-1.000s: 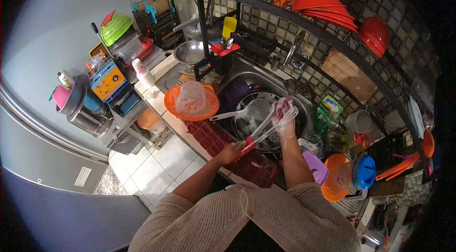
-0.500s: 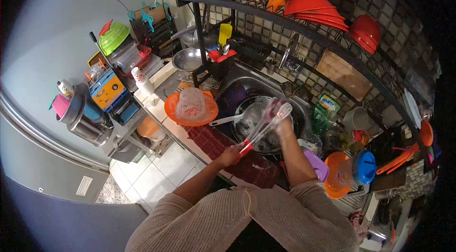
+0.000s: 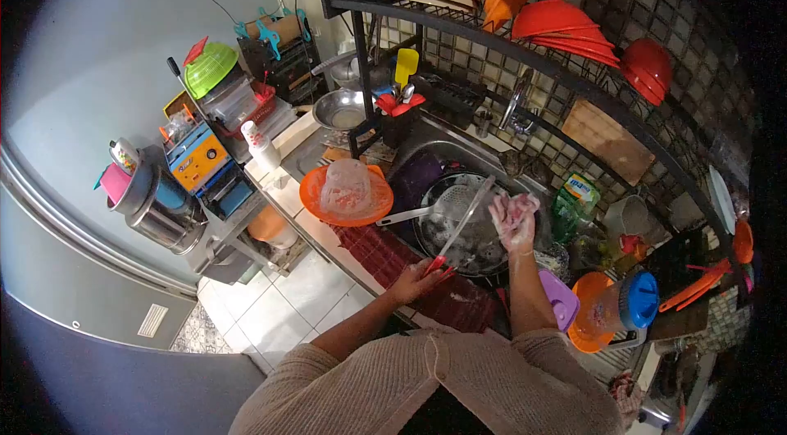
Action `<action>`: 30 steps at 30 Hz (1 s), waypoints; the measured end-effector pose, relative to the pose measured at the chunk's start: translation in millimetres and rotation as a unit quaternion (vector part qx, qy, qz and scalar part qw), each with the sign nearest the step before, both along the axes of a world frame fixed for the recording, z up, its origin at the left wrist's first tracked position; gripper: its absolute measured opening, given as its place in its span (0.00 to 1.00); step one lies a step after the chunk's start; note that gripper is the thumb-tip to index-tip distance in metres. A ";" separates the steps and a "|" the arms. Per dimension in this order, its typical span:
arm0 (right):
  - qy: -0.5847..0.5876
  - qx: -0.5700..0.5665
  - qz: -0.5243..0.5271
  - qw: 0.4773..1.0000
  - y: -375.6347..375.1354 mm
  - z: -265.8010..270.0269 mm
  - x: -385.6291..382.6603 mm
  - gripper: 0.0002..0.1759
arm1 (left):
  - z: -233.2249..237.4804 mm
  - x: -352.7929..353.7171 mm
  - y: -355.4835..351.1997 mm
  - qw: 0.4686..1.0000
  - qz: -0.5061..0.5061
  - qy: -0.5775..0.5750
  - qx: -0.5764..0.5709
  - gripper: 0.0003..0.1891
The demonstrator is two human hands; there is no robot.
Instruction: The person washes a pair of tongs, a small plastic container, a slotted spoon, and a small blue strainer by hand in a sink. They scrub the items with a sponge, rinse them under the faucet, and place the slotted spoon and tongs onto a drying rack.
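Left hand [image 3: 416, 282] grips tongs [image 3: 465, 223] pointing to one o'clock; right hand [image 3: 516, 234], at two o'clock, clutches a pink scrubber [image 3: 523, 207]; pan [image 3: 485, 253] holds suds and skimmer [image 3: 456, 204]; orange dish [image 3: 379, 207] at eleven.

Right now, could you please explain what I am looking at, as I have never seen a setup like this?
There is no machine here: a person works with two bare hands, and the pictures come from one camera worn on the head, looking forward and down.

The left hand holds tongs by their red handle end. The right hand, wet with suds, holds something pinkish and soapy, perhaps a cloth or scrubber.

Beyond them is a metal sink with a round pan of sudsy water; a perforated skimmer lies across it. On the near counter are a dark red cloth and an orange dish bearing a cloudy, translucent item. A green bottle stands to the right.
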State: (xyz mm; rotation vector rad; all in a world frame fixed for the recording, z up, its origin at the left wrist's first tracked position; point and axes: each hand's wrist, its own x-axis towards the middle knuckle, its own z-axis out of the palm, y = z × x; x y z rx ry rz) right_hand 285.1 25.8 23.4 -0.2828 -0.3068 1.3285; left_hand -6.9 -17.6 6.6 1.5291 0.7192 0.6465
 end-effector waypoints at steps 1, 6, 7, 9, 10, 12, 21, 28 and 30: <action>0.001 -0.002 -0.001 1.000 -0.9 -2.1 0.1 0.08 | 3.2 0.1 -1.3 1.000 0.013 -0.009 -0.001 0.20; -0.047 -0.054 0.124 0.990 -15.7 14.3 -12.9 0.27 | 14.5 -1.2 0.8 0.999 -0.007 0.045 -0.014 0.19; -0.020 -0.036 0.178 0.983 -18.3 13.3 -16.4 0.29 | 13.0 -2.5 0.7 0.999 -0.022 0.036 -0.033 0.20; -0.042 -0.008 0.214 0.976 -20.5 4.7 -25.0 0.24 | 11.6 -4.4 -0.2 0.999 -0.022 0.042 0.007 0.19; -0.030 -0.047 0.211 0.976 -19.1 -7.5 -27.5 0.20 | 11.9 -4.4 -0.3 0.998 -0.023 0.044 0.048 0.19; -0.120 -0.177 0.157 0.964 -9.8 -34.5 -32.5 0.13 | 10.0 -1.3 -0.4 0.988 0.009 0.049 0.143 0.17; -0.087 -0.411 -0.031 0.907 15.1 -149.0 -20.4 0.08 | 2.8 -3.7 1.8 0.999 0.022 -0.028 -0.041 0.16; -0.026 -0.237 0.204 0.950 -1.0 -13.9 -31.6 0.12 | -2.0 -0.9 3.1 0.995 0.043 -0.059 -0.065 0.17; -0.072 -0.225 0.182 0.955 1.3 -6.1 -30.9 0.13 | 4.5 -0.9 0.4 0.995 0.042 -0.060 -0.061 0.17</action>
